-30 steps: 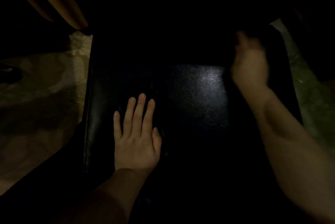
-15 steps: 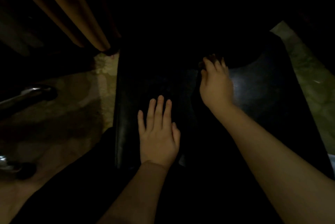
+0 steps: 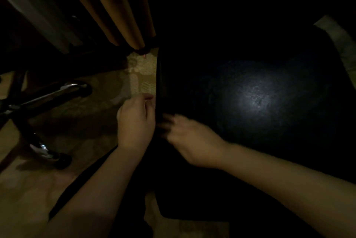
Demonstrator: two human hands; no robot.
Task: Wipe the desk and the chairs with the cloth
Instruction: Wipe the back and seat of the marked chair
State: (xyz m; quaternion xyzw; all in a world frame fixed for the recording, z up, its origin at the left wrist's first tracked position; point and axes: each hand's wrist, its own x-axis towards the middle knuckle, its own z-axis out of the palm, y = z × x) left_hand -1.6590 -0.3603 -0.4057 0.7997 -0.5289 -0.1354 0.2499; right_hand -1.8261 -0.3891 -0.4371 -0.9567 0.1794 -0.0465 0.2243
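At left edge of chair seat (image 3: pixel 250 93), left hand (image 3: pixel 134 122) curled, right hand (image 3: pixel 192 141) blurred, grips untellable; seat wiping seemingly midway, desk likely outstanding.

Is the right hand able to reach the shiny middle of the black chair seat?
Probably yes: the right hand is at the left edge of the black chair seat, nothing visible between.
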